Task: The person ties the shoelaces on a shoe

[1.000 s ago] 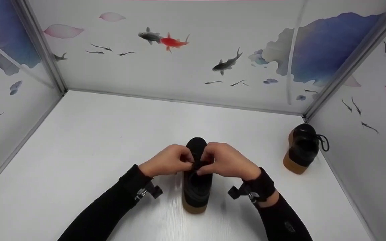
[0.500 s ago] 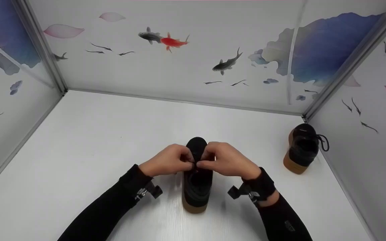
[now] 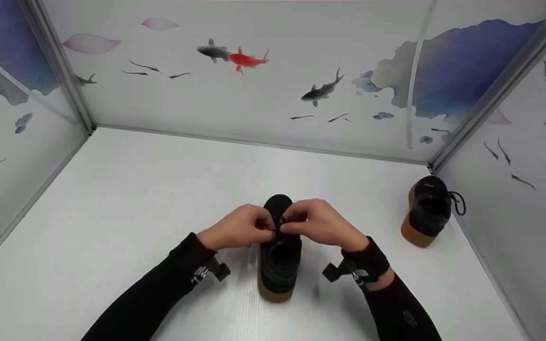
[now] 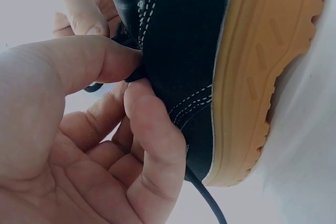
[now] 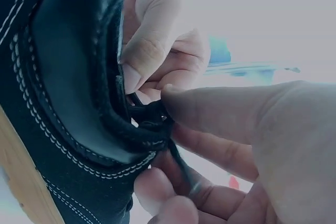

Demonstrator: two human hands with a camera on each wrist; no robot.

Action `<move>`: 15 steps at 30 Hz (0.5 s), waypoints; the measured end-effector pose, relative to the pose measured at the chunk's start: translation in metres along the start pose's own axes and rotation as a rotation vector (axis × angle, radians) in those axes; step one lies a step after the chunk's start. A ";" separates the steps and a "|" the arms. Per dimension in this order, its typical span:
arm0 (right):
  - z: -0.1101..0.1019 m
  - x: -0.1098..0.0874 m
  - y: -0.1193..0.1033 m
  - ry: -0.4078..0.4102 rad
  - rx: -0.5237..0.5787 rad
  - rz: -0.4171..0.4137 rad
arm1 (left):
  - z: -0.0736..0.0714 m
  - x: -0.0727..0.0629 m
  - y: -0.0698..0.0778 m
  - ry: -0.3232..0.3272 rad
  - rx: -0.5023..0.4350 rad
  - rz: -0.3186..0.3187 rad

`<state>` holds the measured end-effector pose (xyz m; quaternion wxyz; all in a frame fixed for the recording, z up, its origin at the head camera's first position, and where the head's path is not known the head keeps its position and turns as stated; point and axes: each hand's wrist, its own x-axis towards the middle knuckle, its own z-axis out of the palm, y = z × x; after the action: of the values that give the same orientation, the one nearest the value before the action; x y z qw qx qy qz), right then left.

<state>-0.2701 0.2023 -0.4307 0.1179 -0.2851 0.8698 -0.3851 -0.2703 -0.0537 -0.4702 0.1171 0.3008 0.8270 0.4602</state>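
A black shoe [image 3: 280,279] with a tan sole [image 4: 244,77] and white stitching stands in front of me, toe pointing away. My left hand [image 3: 237,228] pinches the shoe's lacing edge between thumb and index finger, on its left side. Across the opening, my right hand [image 3: 323,223] pinches a black shoelace [image 5: 181,163] close to the tongue, thumb on top and fingers curled underneath. One strand of lace [image 4: 209,196] hangs down outside the shoe in the left wrist view. Both hands partly hide the lacing area in the head view.
A matching black shoe [image 3: 425,221] stands at the right, near the side wall, with a lace loop [image 3: 458,203] sticking out. White panels printed with fish and petals enclose the white table [image 3: 159,175] at the back and sides.
The right hand's thumb has shifted a little toward the toe, and its fingertips have moved slightly. The left hand and both shoes stay where they were.
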 end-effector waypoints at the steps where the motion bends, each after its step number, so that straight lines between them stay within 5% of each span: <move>1: 0.000 0.000 0.001 -0.004 0.017 0.011 | 0.000 0.000 0.000 -0.001 0.002 0.002; 15: -0.008 0.005 0.017 -0.066 0.302 0.126 | 0.000 -0.001 0.003 0.006 0.011 -0.005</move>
<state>-0.2845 0.2128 -0.4377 0.2119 -0.2217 0.8139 -0.4935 -0.2683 -0.0535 -0.4676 0.1143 0.2981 0.8305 0.4564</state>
